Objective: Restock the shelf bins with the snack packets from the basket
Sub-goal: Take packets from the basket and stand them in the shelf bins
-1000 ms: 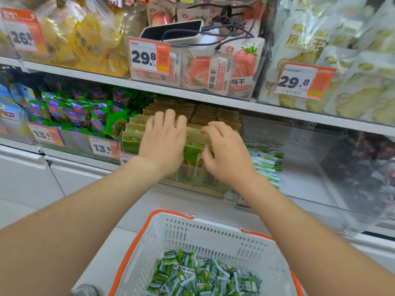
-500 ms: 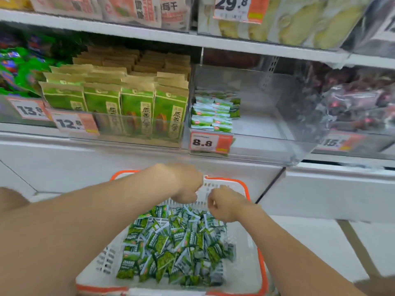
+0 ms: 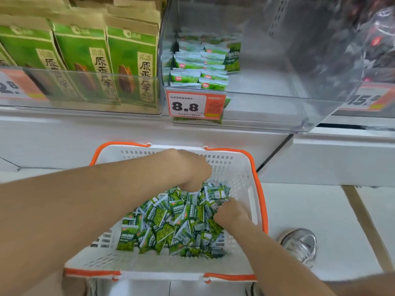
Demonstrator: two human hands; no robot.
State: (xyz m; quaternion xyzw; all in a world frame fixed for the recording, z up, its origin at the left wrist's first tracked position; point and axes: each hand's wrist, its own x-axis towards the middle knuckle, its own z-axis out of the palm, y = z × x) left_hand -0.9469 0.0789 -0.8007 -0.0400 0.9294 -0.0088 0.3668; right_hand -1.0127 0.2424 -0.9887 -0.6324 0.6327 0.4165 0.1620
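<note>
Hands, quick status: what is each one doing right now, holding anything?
Left hand: down in the snack packets, fingers hidden; grip cannot be told.
Right hand: fingers buried among the packets in the basket; cannot be told.

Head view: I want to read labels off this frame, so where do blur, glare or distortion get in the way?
Head view: the 8.8 tag reads sharply; the tags at both edges smear; the clear bin wall shows hazy reflections; wide-angle bending curves the shelf edge; packets in the basket are soft, their print unreadable.
</note>
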